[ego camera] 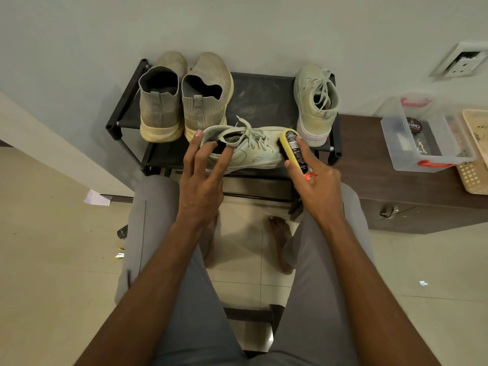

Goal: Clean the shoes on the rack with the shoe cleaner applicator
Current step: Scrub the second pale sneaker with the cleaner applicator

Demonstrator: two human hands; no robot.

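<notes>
A pale green lace-up sneaker (253, 151) lies sideways in front of the black shoe rack (261, 99), its toe pointing right. My left hand (203, 167) grips its heel end, with fingers curled into the collar. My right hand (314, 178) holds the yellow shoe cleaner applicator (291, 146), and the applicator's tip touches the sneaker's toe. The matching green sneaker (317, 101) stands on the rack's right end. A pair of beige knit shoes (184, 99) stands on the left end.
A dark wooden cabinet (396, 186) to the right carries a clear plastic box (425, 136) and a beige basket (475, 154). A wall socket (460, 62) sits above. My knees and bare feet are below the rack. Small litter lies on the tiled floor at left.
</notes>
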